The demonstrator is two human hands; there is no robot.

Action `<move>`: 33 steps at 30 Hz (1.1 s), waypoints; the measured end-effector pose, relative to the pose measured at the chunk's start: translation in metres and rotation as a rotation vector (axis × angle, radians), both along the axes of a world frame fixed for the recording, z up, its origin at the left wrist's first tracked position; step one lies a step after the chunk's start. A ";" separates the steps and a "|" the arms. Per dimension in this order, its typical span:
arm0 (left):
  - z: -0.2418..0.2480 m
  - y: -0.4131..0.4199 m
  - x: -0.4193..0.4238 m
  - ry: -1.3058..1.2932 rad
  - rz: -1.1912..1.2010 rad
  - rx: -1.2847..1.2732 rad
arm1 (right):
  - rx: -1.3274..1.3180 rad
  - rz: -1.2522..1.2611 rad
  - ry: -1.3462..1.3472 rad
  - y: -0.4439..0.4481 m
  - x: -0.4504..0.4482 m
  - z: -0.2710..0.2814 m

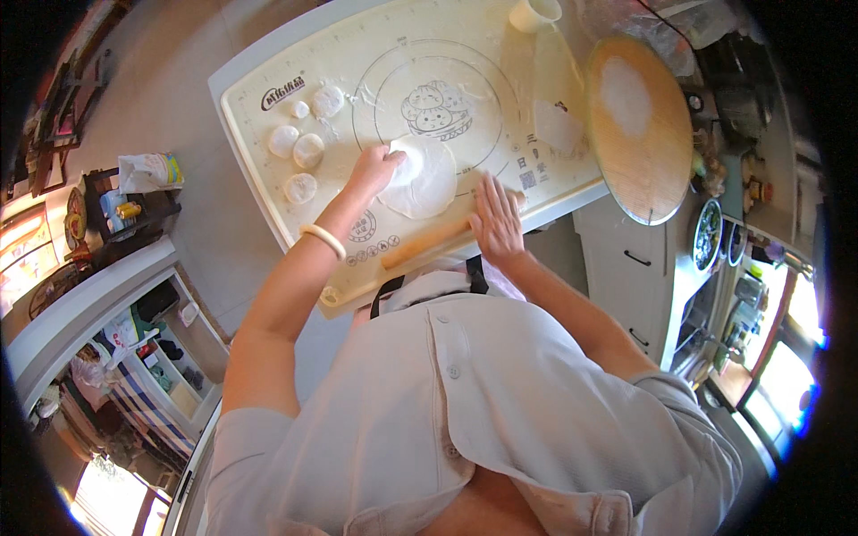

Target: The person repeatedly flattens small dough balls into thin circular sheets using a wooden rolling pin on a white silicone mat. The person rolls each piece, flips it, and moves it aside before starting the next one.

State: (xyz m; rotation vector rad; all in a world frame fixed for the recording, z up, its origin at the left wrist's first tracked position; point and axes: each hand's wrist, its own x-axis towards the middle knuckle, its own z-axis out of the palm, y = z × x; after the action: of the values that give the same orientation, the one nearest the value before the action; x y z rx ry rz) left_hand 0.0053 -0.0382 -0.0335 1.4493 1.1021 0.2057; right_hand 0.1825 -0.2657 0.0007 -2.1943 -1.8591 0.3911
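My left hand [377, 169] pinches the upper left edge of a thin, round dough sheet [425, 194], where a whiter part is gathered or folded under my fingers. The sheet lies on a cream dough mat [469, 60] printed with circles and a cartoon of buns. My right hand [497, 221] lies flat across a wooden rolling pin [422, 246], fingers stretched out over its right part. The pin sits slantwise near the mat's front edge, just below the sheet. Left of my left hand are several floured dough pieces [308, 151], one of them much smaller.
A round woven tray [653, 141] with a white floury patch or wrapper [625, 97] stands right of the mat. At the far edge is a white cup-like container [535, 15]. Cabinets [623, 268] stand at right; a shelf [127, 208] holds packages at left.
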 end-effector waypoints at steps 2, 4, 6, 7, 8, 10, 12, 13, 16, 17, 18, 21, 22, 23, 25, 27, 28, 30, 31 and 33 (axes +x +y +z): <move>0.019 0.001 0.011 0.043 -0.150 -0.017 | 0.011 -0.062 -0.004 0.063 0.008 -0.005; 0.048 0.018 0.045 0.272 -0.350 0.121 | 0.029 -0.165 -0.011 0.118 0.011 -0.003; 0.044 0.025 0.057 0.182 -0.334 0.219 | 0.137 -0.206 -0.006 0.140 0.013 -0.003; 0.033 0.027 0.053 0.098 -0.263 0.251 | 0.092 -0.168 -0.011 0.125 0.007 -0.001; 0.021 0.022 0.048 0.012 -0.190 0.270 | 0.035 -0.126 -0.020 0.086 -0.001 0.000; -0.001 0.009 0.026 -0.006 0.093 0.258 | -0.043 0.019 -0.002 0.002 -0.004 -0.001; -0.001 -0.008 0.004 -0.008 0.183 0.180 | -0.030 0.023 0.008 -0.009 -0.008 0.008; 0.004 -0.012 -0.001 -0.008 0.151 0.121 | 0.017 0.037 0.029 0.008 -0.002 0.003; 0.043 0.007 0.024 0.165 -0.166 0.159 | 0.112 -0.150 0.016 0.110 0.004 -0.007; 0.050 0.016 0.037 0.253 -0.302 0.204 | 0.187 -0.215 0.013 0.127 0.007 -0.007; 0.033 0.020 0.040 0.083 -0.279 0.329 | 0.152 -0.168 0.004 0.122 0.002 -0.004; 0.030 0.033 0.039 0.152 -0.364 0.275 | -0.002 -0.040 -0.090 0.064 -0.004 -0.016; 0.019 0.032 0.028 0.083 -0.229 0.279 | -0.080 0.025 -0.053 0.037 -0.007 -0.004; 0.001 0.025 0.010 0.020 -0.098 0.287 | -0.070 0.064 0.004 0.008 -0.008 0.007; 0.006 0.013 0.000 -0.001 -0.064 0.225 | 0.008 0.088 0.028 0.006 -0.003 0.002; 0.031 0.012 0.004 0.091 -0.220 0.101 | 0.014 -0.020 0.020 0.071 0.000 -0.012; 0.031 0.015 0.016 0.174 -0.308 0.218 | 0.092 -0.071 0.018 0.112 0.004 -0.009; 0.037 0.016 0.034 0.145 -0.358 0.332 | 0.153 -0.112 -0.006 0.129 0.004 -0.004; 0.029 0.020 0.036 0.164 -0.388 0.474 | 0.151 -0.095 -0.027 0.128 0.002 -0.004; 0.014 0.020 0.018 0.089 -0.208 0.461 | 0.066 -0.044 -0.036 0.090 -0.006 -0.006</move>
State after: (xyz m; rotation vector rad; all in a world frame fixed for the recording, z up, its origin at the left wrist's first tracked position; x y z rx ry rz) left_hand 0.0232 -0.0186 -0.0194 1.9890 1.0049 0.2614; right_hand 0.1765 -0.1753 -0.0050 -2.2083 -1.8107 0.2800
